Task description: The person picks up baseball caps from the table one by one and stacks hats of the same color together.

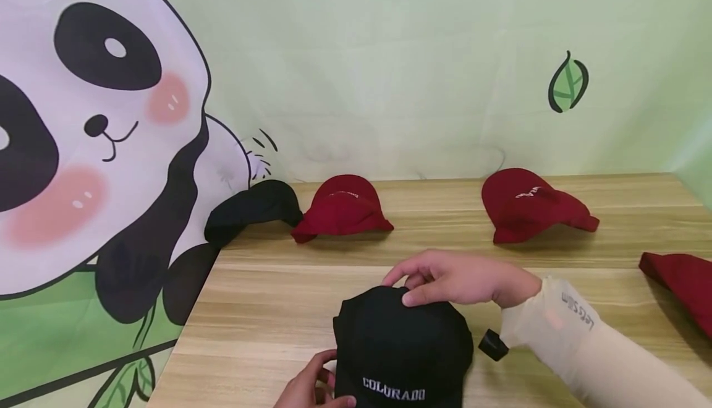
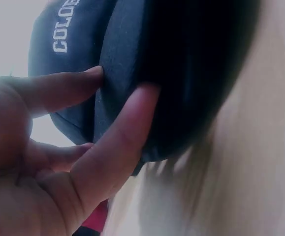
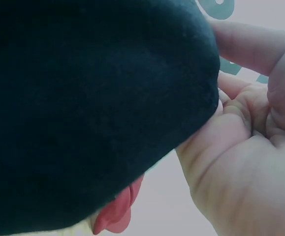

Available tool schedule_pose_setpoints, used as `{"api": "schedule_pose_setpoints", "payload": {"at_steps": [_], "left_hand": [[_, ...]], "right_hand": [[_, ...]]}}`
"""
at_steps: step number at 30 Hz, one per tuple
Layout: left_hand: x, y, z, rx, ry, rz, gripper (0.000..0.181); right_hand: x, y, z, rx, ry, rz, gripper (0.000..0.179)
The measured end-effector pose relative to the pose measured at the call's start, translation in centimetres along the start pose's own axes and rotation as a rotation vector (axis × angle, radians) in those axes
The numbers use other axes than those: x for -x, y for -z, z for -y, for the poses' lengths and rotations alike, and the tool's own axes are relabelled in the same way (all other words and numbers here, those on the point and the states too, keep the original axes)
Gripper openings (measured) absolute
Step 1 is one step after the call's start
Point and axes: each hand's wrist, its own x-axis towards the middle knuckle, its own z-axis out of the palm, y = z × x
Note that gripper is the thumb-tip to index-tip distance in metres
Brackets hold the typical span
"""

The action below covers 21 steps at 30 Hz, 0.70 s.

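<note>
A black baseball cap [image 1: 403, 340] with white COLORADO lettering is at the front middle of the wooden table, its crown toward the back wall. My left hand [image 1: 314, 383] grips its left side low down. In the left wrist view, the thumb and a finger of that hand [image 2: 83, 128] pinch the curved brim [image 2: 117, 64]. At the far end of the crown is my right hand [image 1: 445, 278], thumb on top and fingers over the back edge. The crown [image 3: 93, 108] fills much of the right wrist view and covers some fingertips.
Along the table's back stand another black cap [image 1: 256, 207], a red cap [image 1: 345, 207] and a second red cap [image 1: 528, 207]. A third red cap [image 1: 686, 284] is cut off at the right. Behind them hangs a green wall cloth [image 1: 389, 86] with a panda print.
</note>
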Motion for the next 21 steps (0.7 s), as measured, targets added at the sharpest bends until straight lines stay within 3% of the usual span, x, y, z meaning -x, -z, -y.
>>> {"api": "schedule_pose_setpoints", "payload": {"at_steps": [11, 21], "left_hand": [[-0.2, -0.5, 1.3, -0.068, 0.029, -0.015, 0.075], [-0.3, -0.2, 1.5, -0.159, -0.025, -0.002, 0.06]], "right_hand": [[-0.6, -1.0, -0.8, 0.025, 0.044, 0.029, 0.032], [-1.1, -1.3, -1.3, 0.056, 0.025, 0.012, 0.032]]}}
